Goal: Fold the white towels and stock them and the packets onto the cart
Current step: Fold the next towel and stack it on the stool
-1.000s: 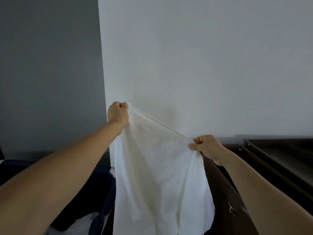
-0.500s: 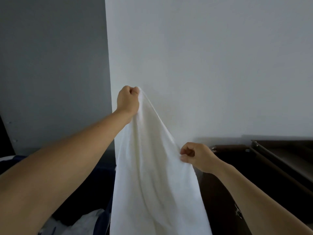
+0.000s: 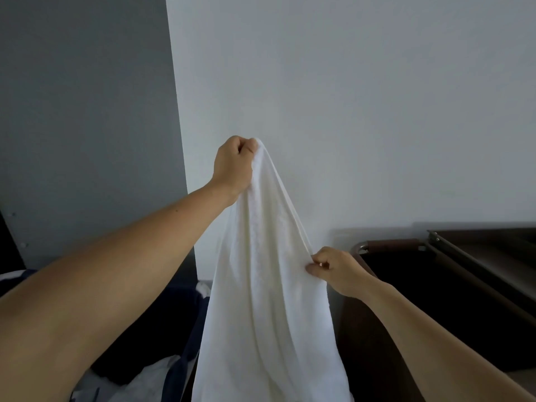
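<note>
A white towel (image 3: 266, 285) hangs lengthwise in front of me, its lower end running out of the frame. My left hand (image 3: 233, 165) grips its top corner, raised high against the white wall. Lower down, my right hand (image 3: 333, 269) pinches the towel's right edge between thumb and fingers. The dark brown cart (image 3: 452, 282) stands at the lower right, with a brown handle bar and a shelf rim showing. No packets are in view.
A dark blue laundry bin (image 3: 179, 320) sits at the lower left, with more white cloth (image 3: 145, 381) inside it. A grey wall panel fills the left side and a white wall rises straight ahead.
My left hand rose with the towel's corner. My right hand dropped lower along the right edge, so the towel went from spread wide to hanging in a narrow drape.
</note>
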